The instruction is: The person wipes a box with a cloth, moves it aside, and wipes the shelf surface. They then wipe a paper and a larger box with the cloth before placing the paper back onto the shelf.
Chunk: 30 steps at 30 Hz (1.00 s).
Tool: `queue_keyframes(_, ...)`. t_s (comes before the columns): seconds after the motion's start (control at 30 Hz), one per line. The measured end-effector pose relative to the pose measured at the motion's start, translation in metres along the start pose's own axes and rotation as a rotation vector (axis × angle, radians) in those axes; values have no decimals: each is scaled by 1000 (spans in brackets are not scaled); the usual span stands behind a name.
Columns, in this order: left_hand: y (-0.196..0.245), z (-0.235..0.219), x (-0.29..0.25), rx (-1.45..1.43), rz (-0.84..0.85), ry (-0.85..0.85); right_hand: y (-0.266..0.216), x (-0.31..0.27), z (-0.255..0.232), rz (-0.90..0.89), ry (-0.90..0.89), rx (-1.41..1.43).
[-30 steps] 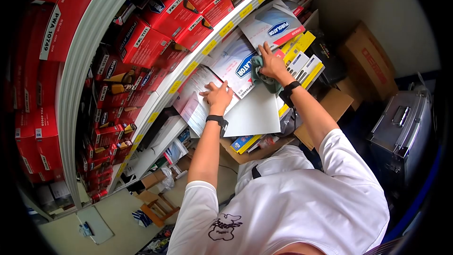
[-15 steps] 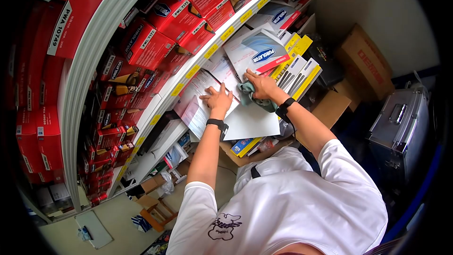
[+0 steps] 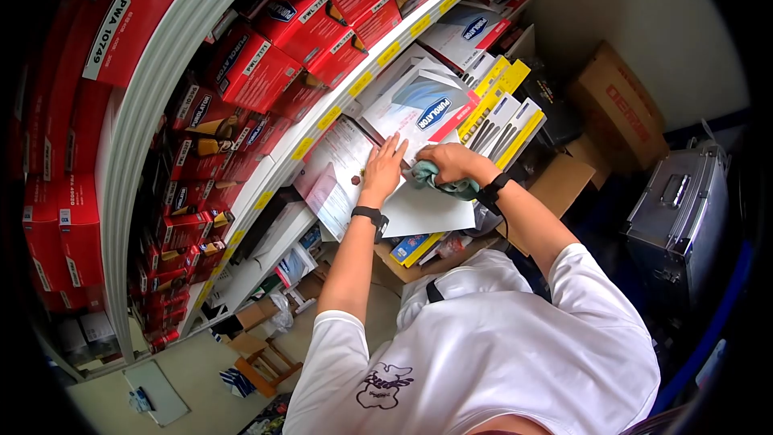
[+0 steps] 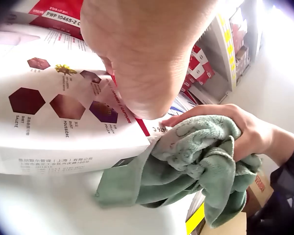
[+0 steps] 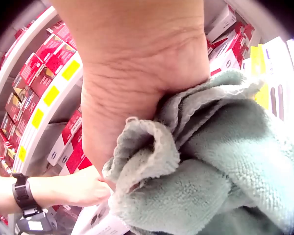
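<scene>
My right hand (image 3: 452, 163) grips a crumpled green cloth (image 4: 196, 161) at the near edge of a white-and-blue Purolator filter box (image 3: 412, 113). Beside it, my left hand (image 3: 385, 169) has its fingers stretched out over that box's near corner. Under the left wrist lies another white filter box (image 3: 332, 171), with hexagonal pictures on its face in the left wrist view. In the right wrist view, the bunched cloth (image 5: 220, 161) hides most of the right fingers. A plain white surface (image 3: 427, 211) spreads below both hands.
Red filter boxes (image 3: 250, 64) fill the shelf at left, behind a rail with yellow labels (image 3: 328, 118). White-and-yellow boxes (image 3: 503, 133) stand right of the hands. A cardboard carton (image 3: 616, 101) and a metal case (image 3: 675, 201) are farther right.
A Purolator box from farther up the shelf has come toward my body, along with my right hand and the cloth. My left hand has shifted slightly up and right, close to the right hand.
</scene>
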State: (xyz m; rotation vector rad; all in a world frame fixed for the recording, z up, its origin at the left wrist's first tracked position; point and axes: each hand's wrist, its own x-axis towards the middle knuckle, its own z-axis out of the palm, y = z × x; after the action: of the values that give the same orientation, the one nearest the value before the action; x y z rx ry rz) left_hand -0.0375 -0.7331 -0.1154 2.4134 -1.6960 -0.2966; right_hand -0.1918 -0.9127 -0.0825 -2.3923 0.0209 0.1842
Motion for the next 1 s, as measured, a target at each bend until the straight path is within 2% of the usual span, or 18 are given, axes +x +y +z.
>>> queue_keyframes(0.17,2,-2,-6,39,30,-70,-8,-11,-29,77,-130,51)
queue_keyframes(0.27,5,1,-7,41,17,-48,-3,-16,-43,20,-51,97)
queue_keyframes(0.33,7,-2,-9,31,15,-49,-5,-15,-53,74,-52,118)
queue_keyframes(0.4,7,-4,-10,25,11,-50,-2,-10,-54,17,310,-19)
queue_keyframes(0.43,7,-5,-11,7,16,-93,-5,-7,-60,105,278,-33)
queue_keyframes(0.47,5,-7,-10,-10,21,-136,-4,-2,-58,102,278,-33)
queue_keyframes(0.53,1,-7,-12,-47,41,-117,7,9,-41,98,471,-41)
queue_keyframes(0.57,-1,-7,-12,-85,64,-97,13,16,-31,77,482,-66)
queue_keyframes(0.6,-1,-5,-13,-84,60,-98,15,19,-24,74,480,-64)
queue_keyframes(0.67,0,0,-15,-79,-4,158,17,22,-8,34,381,-168)
queue_keyframes(0.7,0,4,-16,-78,-6,156,16,26,0,29,322,-276)
queue_keyframes(0.77,0,11,-19,-23,-25,191,13,33,18,41,322,-274)
queue_keyframes(0.8,-1,11,-18,-24,-28,188,7,36,22,52,323,-276)
queue_keyframes(0.83,-2,10,-17,67,-39,107,3,38,22,-38,286,-193)
queue_keyframes(0.87,-2,9,-16,157,-48,25,-4,40,27,-37,283,-191)
queue_keyframes(1.0,0,2,-11,155,-70,-56,-4,45,45,6,338,-188)
